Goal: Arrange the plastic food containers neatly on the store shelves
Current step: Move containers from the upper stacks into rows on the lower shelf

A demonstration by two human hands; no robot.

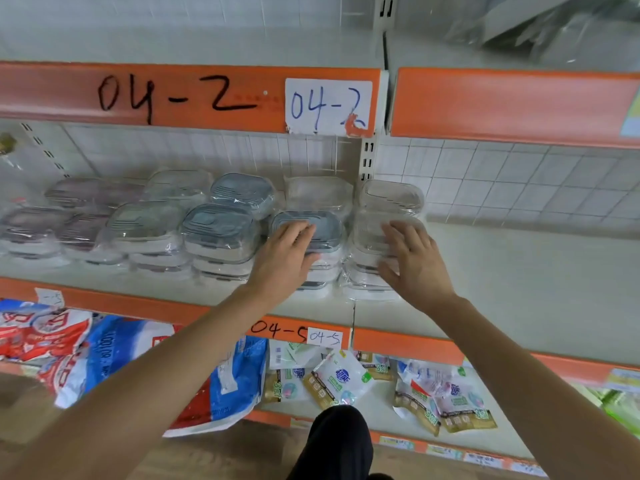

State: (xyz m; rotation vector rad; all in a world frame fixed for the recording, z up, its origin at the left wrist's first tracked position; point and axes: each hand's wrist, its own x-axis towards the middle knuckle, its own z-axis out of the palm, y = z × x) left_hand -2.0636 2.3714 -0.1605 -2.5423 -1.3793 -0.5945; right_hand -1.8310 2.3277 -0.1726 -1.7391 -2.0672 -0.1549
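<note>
**Materials and finishes on the shelving**

The containers [221,230] are made of clear, glossy plastic and are wrapped in shiny, crinkled film. The shelf [502,271] is seen as smooth, matt painted board, edged with an orange strip [194,98] bearing a paper label [328,106]. Glossy plastic packets [332,379] are stocked below. The back wall [519,181] is tiled.

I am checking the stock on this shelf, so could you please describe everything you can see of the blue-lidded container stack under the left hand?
The blue-lidded container stack is a wrapped set of rounded rectangular tubs with clear plastic bodies, grey-blue lids and glossy film around them. It stands upright near the front of the shelf, between another blue-lidded stack and a clear-lidded stack. The left hand rests on its top lid, fingers spread.
</note>
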